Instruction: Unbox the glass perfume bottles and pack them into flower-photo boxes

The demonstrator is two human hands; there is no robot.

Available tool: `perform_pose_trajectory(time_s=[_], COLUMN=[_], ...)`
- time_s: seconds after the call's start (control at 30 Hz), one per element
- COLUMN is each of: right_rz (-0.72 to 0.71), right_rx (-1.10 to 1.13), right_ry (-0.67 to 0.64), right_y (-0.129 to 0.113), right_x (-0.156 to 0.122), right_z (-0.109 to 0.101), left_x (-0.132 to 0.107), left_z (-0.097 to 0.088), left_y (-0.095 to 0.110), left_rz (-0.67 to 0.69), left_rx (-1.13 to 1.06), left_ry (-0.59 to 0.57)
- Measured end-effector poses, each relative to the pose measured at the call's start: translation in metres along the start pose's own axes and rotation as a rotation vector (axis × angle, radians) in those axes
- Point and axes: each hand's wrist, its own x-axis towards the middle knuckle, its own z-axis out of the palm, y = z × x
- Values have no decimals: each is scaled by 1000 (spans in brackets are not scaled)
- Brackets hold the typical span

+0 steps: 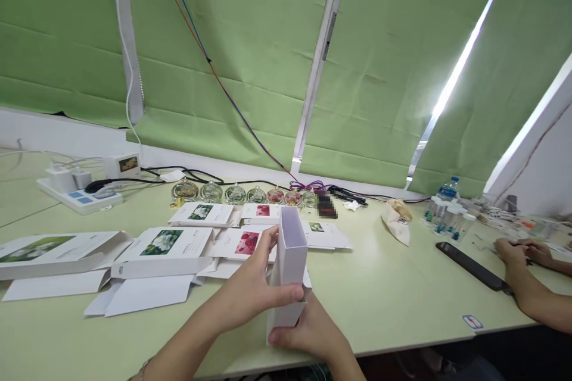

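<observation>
A small white cardboard box (289,262) stands upright and open at the top, held over the front of the pale green table (393,303). My left hand (250,286) wraps round its left side, thumb across the front and fingers up at the rim. My right hand (308,330) grips the box's bottom from below. Flat unfolded boxes with flower prints (170,247) lie just left of and behind my hands. A row of round glass bottles (243,193) stands further back.
A power strip with plugs (75,190) and cables sits at the back left. A black phone (471,265), a cloth pouch (397,220) and small bottles (444,214) lie to the right, where another person's hands (518,250) rest on the table. Green blinds hang behind.
</observation>
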Motion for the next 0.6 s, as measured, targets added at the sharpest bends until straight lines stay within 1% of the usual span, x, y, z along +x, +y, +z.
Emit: perform_pose_trajectory(time_s=[0.2,0.33,0.43,0.5,0.6], right_rz=[18,0,-9,3,3], right_rx=[-56,-53,13,71,65], right_ry=[-14,-15,1,-1,1], right_y=[-3,-7,-6,-3,-1], right_x=[-2,-1,-1,0,0], right_z=[-1,-1,-1,0,0], left_x=[2,-5,-8,-9,-7], left_z=[2,-2,-7,-10,-13], left_y=[6,11,10,8,6], left_rz=[12,-15,-27,-10,72], left_rx=[-5,73,85,74,120], left_ry=[-4,-22,-65,-99,-92])
